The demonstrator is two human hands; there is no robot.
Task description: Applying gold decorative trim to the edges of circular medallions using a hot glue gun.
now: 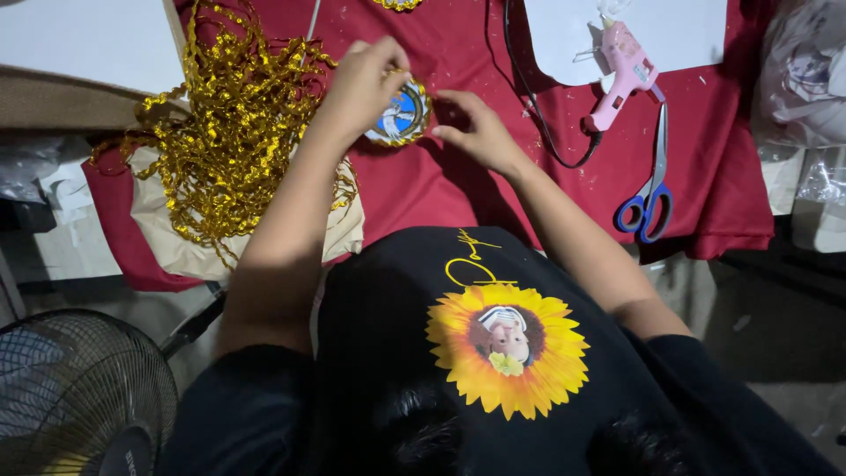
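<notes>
Red-clothed table [423,185], floor fan [79,397]
</notes>
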